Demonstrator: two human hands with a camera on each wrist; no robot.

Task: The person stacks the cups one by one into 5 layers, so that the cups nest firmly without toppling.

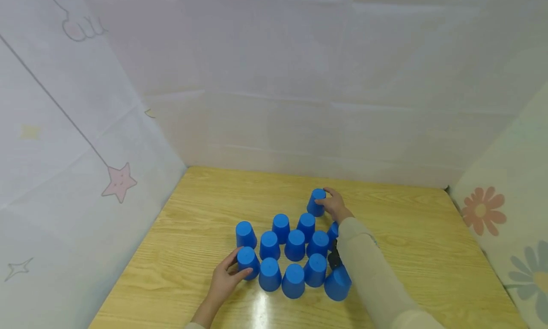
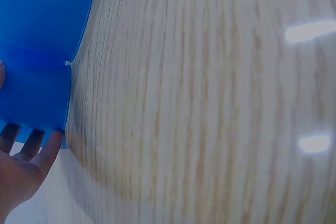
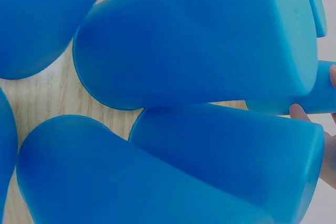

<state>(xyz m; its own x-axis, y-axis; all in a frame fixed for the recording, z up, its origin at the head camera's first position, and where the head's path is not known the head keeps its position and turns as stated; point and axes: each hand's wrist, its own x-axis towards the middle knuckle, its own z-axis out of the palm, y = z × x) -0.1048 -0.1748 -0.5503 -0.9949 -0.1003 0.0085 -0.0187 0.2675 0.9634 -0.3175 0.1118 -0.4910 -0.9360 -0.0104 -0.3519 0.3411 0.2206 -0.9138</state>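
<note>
Many blue cups (image 1: pixel 295 247) stand upside down on the wooden table (image 1: pixel 419 229), mostly between the hands. The left hand (image 1: pixel 223 277), partly open, grips the near-left cup (image 1: pixel 246 258) from its left; the right hand (image 1: pixel 335 206), similarly spread, grips the farthest cup (image 1: pixel 315 206) from its right.
</note>
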